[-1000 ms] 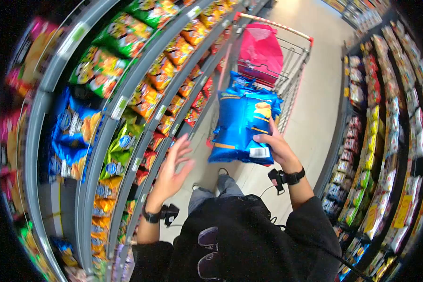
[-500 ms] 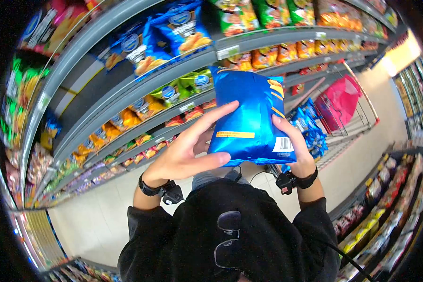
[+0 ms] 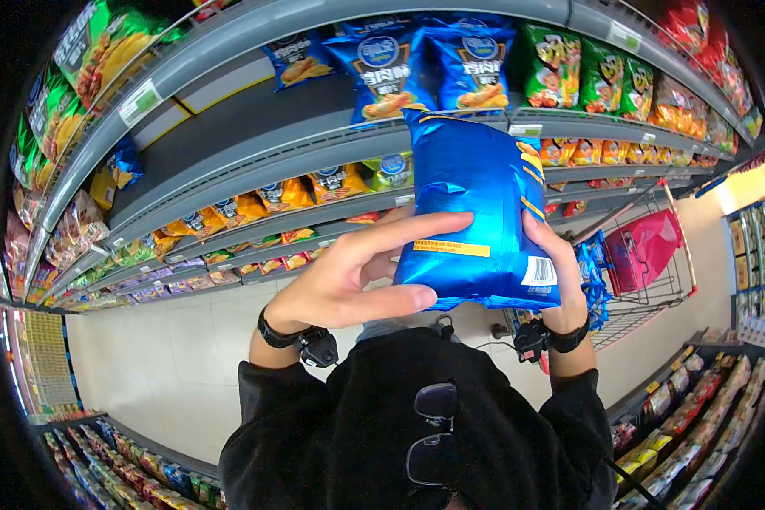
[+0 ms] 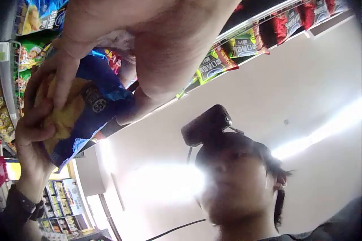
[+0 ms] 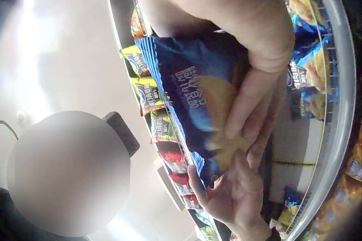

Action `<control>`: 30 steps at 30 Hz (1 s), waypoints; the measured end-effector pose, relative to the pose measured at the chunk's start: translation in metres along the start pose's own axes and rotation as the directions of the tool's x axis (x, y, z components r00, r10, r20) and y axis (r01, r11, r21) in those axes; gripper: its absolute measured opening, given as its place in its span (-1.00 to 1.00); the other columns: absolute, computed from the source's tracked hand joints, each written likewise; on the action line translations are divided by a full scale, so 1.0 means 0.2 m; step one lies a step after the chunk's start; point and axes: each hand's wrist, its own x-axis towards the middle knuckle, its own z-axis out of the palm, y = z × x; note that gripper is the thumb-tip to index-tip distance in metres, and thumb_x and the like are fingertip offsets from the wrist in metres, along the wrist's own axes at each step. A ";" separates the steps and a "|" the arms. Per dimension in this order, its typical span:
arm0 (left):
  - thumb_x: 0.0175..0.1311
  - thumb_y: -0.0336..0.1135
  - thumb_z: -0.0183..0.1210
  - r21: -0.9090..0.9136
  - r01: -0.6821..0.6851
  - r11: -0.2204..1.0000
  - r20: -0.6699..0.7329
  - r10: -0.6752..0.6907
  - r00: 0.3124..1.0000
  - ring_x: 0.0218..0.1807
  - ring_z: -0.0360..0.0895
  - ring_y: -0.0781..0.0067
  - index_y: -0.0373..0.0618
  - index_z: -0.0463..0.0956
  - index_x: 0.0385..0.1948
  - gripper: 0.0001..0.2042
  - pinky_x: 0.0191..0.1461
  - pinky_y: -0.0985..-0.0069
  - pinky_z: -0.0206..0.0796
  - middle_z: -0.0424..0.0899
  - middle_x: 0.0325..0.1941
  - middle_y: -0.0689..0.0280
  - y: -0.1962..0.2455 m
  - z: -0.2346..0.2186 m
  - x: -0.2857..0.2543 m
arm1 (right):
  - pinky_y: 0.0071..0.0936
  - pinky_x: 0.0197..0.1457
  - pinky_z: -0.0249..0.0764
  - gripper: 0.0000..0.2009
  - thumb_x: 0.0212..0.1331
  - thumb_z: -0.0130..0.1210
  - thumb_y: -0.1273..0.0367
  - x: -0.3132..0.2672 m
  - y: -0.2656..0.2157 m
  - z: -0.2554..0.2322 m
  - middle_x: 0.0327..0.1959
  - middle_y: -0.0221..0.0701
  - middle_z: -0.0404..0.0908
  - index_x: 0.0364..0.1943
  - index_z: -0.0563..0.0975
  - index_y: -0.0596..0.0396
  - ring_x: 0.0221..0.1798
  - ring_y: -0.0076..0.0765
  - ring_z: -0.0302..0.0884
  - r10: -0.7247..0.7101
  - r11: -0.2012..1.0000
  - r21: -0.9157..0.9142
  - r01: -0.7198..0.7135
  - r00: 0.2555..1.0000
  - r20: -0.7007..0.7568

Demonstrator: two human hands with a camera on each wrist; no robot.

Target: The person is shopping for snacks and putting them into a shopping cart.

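A blue bag of chips is held up in front of my chest with both hands, its plain back and barcode facing me. My left hand grips its left side, thumb near the lower edge and a finger lying across the back. On the other side my right hand holds the lower right edge, thumb on the back near the barcode. From below, the left wrist view shows the printed front of the bag with fingers spread over it. White lettering shows on the bag in the right wrist view.
Beyond the bag runs a shelf with more blue bags and green bags. Orange bags line the tier below. A shopping cart at right carries a pink bag and blue bags.
The left hand, free a second ago, has come onto the bag. The view has swung left toward the shelf, and the cart now sits farther right.
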 end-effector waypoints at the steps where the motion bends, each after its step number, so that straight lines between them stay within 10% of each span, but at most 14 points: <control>1: 0.15 -0.50 0.29 0.006 0.000 1.000 0.001 0.000 1.000 0.42 0.27 0.22 -0.32 0.21 0.37 -0.31 0.46 0.28 0.11 0.32 0.40 0.07 0.01 -0.05 -0.03 | -0.24 0.27 0.49 -0.31 0.25 0.21 0.23 0.03 0.01 0.04 0.29 -0.19 0.41 0.40 0.17 0.12 0.26 -0.18 0.48 0.012 1.000 0.021 -0.012 1.000 0.016; 5: 0.27 -0.42 0.25 0.241 -0.143 0.960 -0.042 0.158 0.987 0.39 0.31 0.18 -0.06 0.29 0.37 -0.41 0.35 0.27 0.32 0.31 0.38 0.03 -0.07 -0.30 -0.10 | -0.26 0.25 0.47 -0.29 0.24 0.23 0.27 0.21 0.12 0.21 0.28 -0.24 0.38 0.41 0.12 0.06 0.29 -0.23 0.41 -0.088 0.983 -0.166 0.073 0.993 -0.084; 6: 0.28 -0.36 0.26 0.708 -0.126 0.695 -0.048 0.225 0.973 0.43 0.24 0.10 -0.08 0.26 0.37 -0.39 0.38 0.22 0.24 0.27 0.40 -0.04 -0.10 -0.39 -0.14 | -0.26 0.26 0.46 -0.27 0.23 0.25 0.29 0.27 0.16 0.24 0.26 -0.23 0.38 0.41 0.10 0.06 0.28 -0.23 0.41 -0.166 0.957 -0.252 0.141 0.983 -0.080; 9: 0.29 -0.29 0.27 0.673 -0.041 0.738 -0.210 0.245 0.946 0.51 0.12 0.00 -0.14 0.23 0.38 -0.37 0.44 0.19 0.12 0.17 0.45 -0.08 -0.19 -0.52 -0.23 | -0.24 0.26 0.45 -0.11 0.15 0.33 0.35 0.45 0.33 0.33 0.27 -0.14 0.37 0.43 -0.08 0.13 0.27 -0.18 0.43 -0.389 0.738 -0.571 0.360 0.918 0.076; 10: 0.28 -0.25 0.28 0.418 -0.039 0.908 -0.193 0.131 0.972 0.54 0.02 0.05 -0.16 0.06 0.45 -0.25 0.50 0.21 -0.02 0.12 0.48 -0.08 -0.18 -0.54 -0.25 | -0.24 0.26 0.45 -0.05 0.12 0.35 0.32 0.49 0.39 0.37 0.29 -0.09 0.35 0.45 -0.12 0.15 0.27 -0.15 0.44 -0.409 0.607 -0.697 0.382 0.902 0.137; 14: 0.26 -0.23 0.31 0.349 -0.201 0.915 -0.301 0.313 0.901 0.37 0.29 0.24 -0.12 -0.31 0.50 -0.03 0.37 0.36 0.25 0.17 0.44 0.01 -0.32 -0.80 -0.25 | -0.15 0.28 0.39 0.07 0.02 0.40 0.22 0.61 0.53 0.66 0.31 0.09 0.27 0.50 -0.15 0.15 0.29 0.12 0.38 -0.416 0.134 -0.830 0.541 0.791 0.448; 19: 0.34 -0.15 0.21 -0.460 -0.112 0.881 -0.423 -0.107 0.900 0.22 0.52 0.23 -0.15 0.19 0.32 -0.41 0.23 0.25 0.47 0.47 0.26 0.12 -0.27 -1.16 -0.30 | -0.08 0.37 0.21 -0.15 0.12 0.32 0.18 0.86 0.58 0.79 0.28 0.01 0.25 0.47 0.13 0.00 0.30 0.06 0.24 -0.447 -0.097 -0.745 0.660 0.640 0.625; 21: 0.33 -0.17 0.21 -0.573 -0.104 0.813 -0.397 -0.164 0.903 0.17 0.57 0.22 -0.16 0.22 0.29 -0.43 0.20 0.23 0.50 0.51 0.23 0.13 -0.26 -1.25 -0.28 | -0.13 0.45 0.15 -0.12 0.13 0.32 0.13 1.00 0.60 0.79 0.32 0.05 0.22 0.47 0.09 0.07 0.42 0.09 0.16 -0.515 0.022 -0.835 0.550 0.722 0.462; 22: 0.32 -0.16 0.21 -0.559 -0.065 0.827 -0.423 -0.217 0.880 0.16 0.58 0.23 -0.16 0.23 0.29 -0.43 0.17 0.23 0.52 0.51 0.23 0.12 -0.21 -1.26 -0.27 | -0.17 0.46 0.14 -0.07 0.12 0.34 0.12 1.09 0.61 0.78 0.37 0.05 0.19 0.47 0.04 0.13 0.44 0.04 0.15 -0.428 0.338 -0.778 0.530 0.823 0.375; 25: 0.32 -0.08 0.19 -0.315 -0.014 0.949 -0.449 -0.136 0.883 -0.03 0.67 0.34 -0.17 0.39 0.16 -0.52 0.05 0.36 0.54 0.60 0.12 0.17 -0.22 -1.41 -0.15 | -0.30 0.46 0.16 0.09 0.00 0.45 0.22 1.31 0.62 0.74 0.42 0.00 0.16 0.48 -0.12 0.20 0.45 -0.08 0.18 -0.323 0.661 -0.610 0.437 0.900 0.294; 27: 0.32 -0.10 0.18 -0.165 0.115 0.980 -0.453 -0.179 0.874 -0.01 0.63 0.41 -0.19 0.36 0.20 -0.50 0.08 0.42 0.48 0.60 0.12 0.19 -0.14 -1.52 -0.08 | -0.26 0.44 0.20 0.05 -0.02 0.42 0.30 1.41 0.59 0.73 0.40 0.01 0.19 0.48 -0.11 0.16 0.43 0.00 0.21 -0.456 0.480 -0.697 0.533 0.830 0.322; 30: 0.32 -0.08 0.18 0.289 -0.018 0.957 -0.462 0.156 0.873 0.16 0.49 0.37 -0.31 0.24 0.28 -0.38 0.28 0.42 0.28 0.52 0.20 0.09 -0.11 -1.61 0.02 | -0.15 0.39 0.26 0.01 -0.04 0.35 0.42 1.53 0.52 0.77 0.37 0.13 0.22 0.47 -0.10 0.14 0.38 0.26 0.25 -0.585 0.242 -0.806 0.540 0.744 0.323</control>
